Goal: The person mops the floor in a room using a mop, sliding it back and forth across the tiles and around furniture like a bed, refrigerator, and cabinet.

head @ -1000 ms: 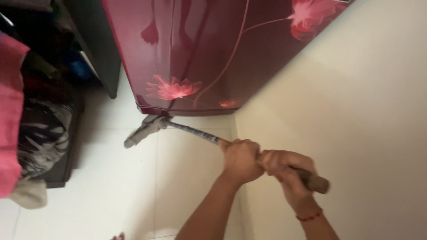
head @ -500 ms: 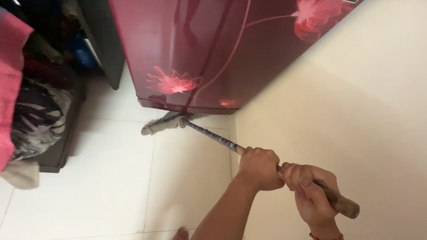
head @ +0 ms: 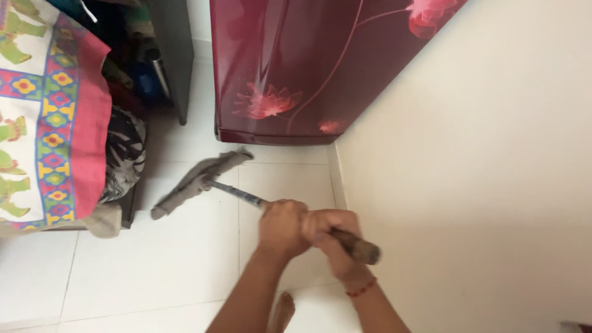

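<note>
Mopping tool: a mop (head: 246, 194) with a long thin handle and a grey cloth head (head: 197, 180) is held by both hands.
Place: the cloth head lies flat on the white tiled floor (head: 154, 265), just in front of the dark red fridge (head: 296, 68), at 11 o'clock from the hands.
Handling: the handle is judged stiff and light; the cloth is judged soft and limp, dragging rather than sliding freely.
Hold: the upper handle end is best taken, as is done.
Left hand (head: 282, 227): grip closed round the handle, forearm stretched forward.
Right hand (head: 330, 237): grip closed just behind, at 4 o'clock, wrist bent by the wall (head: 481, 185).
</note>
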